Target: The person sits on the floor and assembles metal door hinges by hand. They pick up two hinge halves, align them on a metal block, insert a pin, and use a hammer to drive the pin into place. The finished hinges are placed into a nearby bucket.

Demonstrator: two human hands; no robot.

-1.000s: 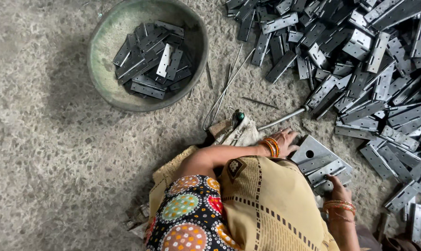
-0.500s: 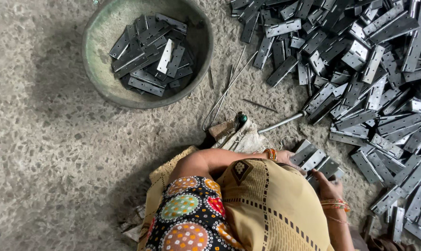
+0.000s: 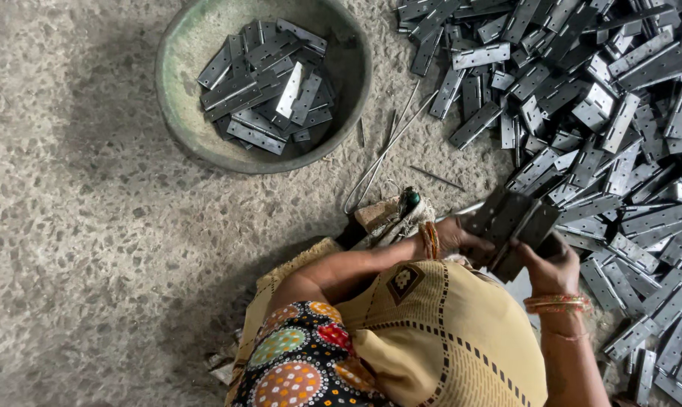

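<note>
Since the earlier frames both hands have come up off the floor and are now gripping a stack of dark metal hinge plates [image 3: 513, 230], which was lying flat beside the knee a moment ago. The left hand [image 3: 461, 240] is closing on the stack's near-left edge, its fingers curling under and hiding behind the plates; the right hand [image 3: 550, 265] is clamping the lower right corner, thumb on top, the other fingers hard to make out beneath the metal. The stack is tilting, blurring slightly, just in front of the person's chest, between the two hands.

Orange bangles [image 3: 429, 240] are circling the left wrist, and more bangles [image 3: 556, 304] the right wrist. The person's yellow patterned garment [image 3: 439, 339] is covering the lap and whatever is lying under it.

Just beyond the left hand a cloth-wrapped block with a green-handled tool [image 3: 409, 200] is resting on the floor, partly hiding behind the forearm. Thin wire rods [image 3: 390, 143] are lying farther out from that hand. Well beyond them, a round green basin [image 3: 177, 113] is holding a layer of loose hinge plates. To the right of and beyond the right hand, a large heap of hinges [image 3: 605, 113] is spreading across the speckled floor [image 3: 77, 249] and running out of the frame at the top and right edges.
</note>
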